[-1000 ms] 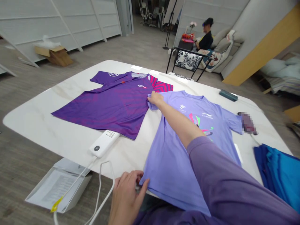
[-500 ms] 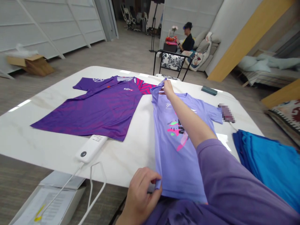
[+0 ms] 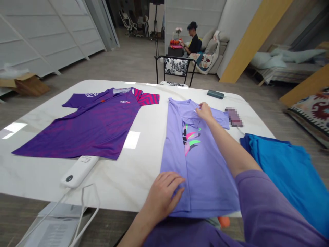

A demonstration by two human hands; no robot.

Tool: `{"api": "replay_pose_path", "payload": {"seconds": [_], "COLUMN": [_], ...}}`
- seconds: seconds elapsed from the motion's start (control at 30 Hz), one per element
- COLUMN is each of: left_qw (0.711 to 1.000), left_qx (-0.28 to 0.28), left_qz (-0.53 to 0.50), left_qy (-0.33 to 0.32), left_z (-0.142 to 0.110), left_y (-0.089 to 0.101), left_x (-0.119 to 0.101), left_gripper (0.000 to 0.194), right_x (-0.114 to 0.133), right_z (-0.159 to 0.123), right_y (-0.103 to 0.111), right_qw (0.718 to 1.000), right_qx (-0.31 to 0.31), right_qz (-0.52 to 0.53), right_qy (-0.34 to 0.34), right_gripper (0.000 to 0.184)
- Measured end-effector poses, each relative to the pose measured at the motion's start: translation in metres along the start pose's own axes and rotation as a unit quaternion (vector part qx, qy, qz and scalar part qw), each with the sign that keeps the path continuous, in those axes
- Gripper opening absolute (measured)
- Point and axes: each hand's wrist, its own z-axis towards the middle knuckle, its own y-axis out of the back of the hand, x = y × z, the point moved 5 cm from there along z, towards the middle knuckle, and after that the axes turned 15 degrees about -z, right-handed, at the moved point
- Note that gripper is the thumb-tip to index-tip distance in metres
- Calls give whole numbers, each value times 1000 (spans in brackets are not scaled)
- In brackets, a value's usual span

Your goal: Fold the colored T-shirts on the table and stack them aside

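A lavender T-shirt (image 3: 203,164) lies on the white table (image 3: 144,164) in front of me, its left side folded over onto the printed front. My left hand (image 3: 164,193) rests flat on the shirt's lower left edge, fingers spread. My right hand (image 3: 205,111) reaches far up and pinches the folded sleeve near the collar. A dark purple jersey (image 3: 95,123) with pink striped sleeve lies spread flat to the left.
A white power bank (image 3: 79,170) with cable sits at the near table edge. Blue garments (image 3: 285,164) are piled at right. A dark case (image 3: 215,94) and a small object lie at the far edge. A chair (image 3: 174,67) stands beyond; a person sits farther back.
The lavender shirt's left side has been folded over onto its front. My right hand carried the sleeve rightward and down; my left hand let go of the hem and now lies flat.
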Motion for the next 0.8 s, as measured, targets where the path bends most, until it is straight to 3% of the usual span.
{"api": "replay_pose_path", "payload": {"seconds": [0.13, 0.23, 0.37, 0.5, 0.6, 0.7, 0.8], "left_qw": [995, 987, 972, 951, 940, 949, 961], "left_qx": [18, 42, 52, 23, 6, 5, 23], "left_qz": [101, 154, 230, 298, 327, 309, 271], "left_qy": [-7, 11, -16, -82, -93, -67, -46], "left_z": [15, 10, -2, -12, -20, -24, -23], "left_y": [4, -3, -12, -18, -22, -21, -12], "left_x": [16, 29, 44, 62, 73, 76, 71], "left_gripper": [63, 85, 96, 104, 109, 113, 121], "right_x": [54, 97, 135, 148, 144, 145, 141], "right_z": [38, 72, 110, 141, 153, 147, 134], "right_y": [-27, -59, -95, -119, -130, -136, -122], "right_qw": [997, 992, 984, 982, 986, 982, 981], "right_qx": [40, 94, 140, 150, 129, 104, 46], "right_qz": [-13, -29, -79, -80, -85, -113, -115], "right_qy": [72, 76, 71, 80, 66, 106, 147], "right_gripper": [32, 39, 53, 39, 37, 36, 48]}}
